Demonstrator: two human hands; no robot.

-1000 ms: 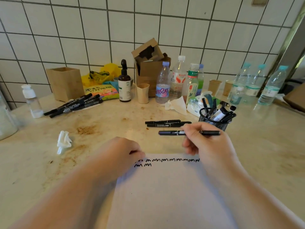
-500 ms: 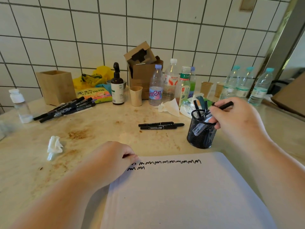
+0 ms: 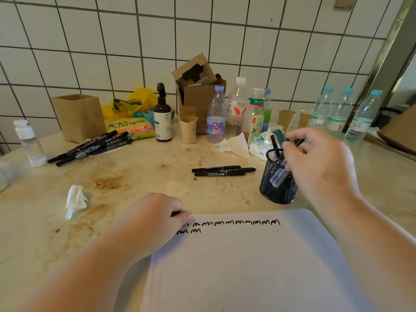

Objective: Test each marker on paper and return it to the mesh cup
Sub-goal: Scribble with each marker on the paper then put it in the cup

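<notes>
Risk: right hand [image 3: 319, 163] could clip the mesh cup [image 3: 278, 183] and tip it, it's light. Hand hovers over the rim, fingers loosely curled; can't tell if it grips the marker [image 3: 280, 157] standing inside. Left hand [image 3: 157, 215] clenched, pinning the paper [image 3: 247, 266] corner on the counter [image 3: 139, 176]

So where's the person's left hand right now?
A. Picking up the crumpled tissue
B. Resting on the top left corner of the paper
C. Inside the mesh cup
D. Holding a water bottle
B: the left hand rests curled on the top left corner of the paper, beside the black test squiggles, while the right hand is over at the mesh cup.
</notes>
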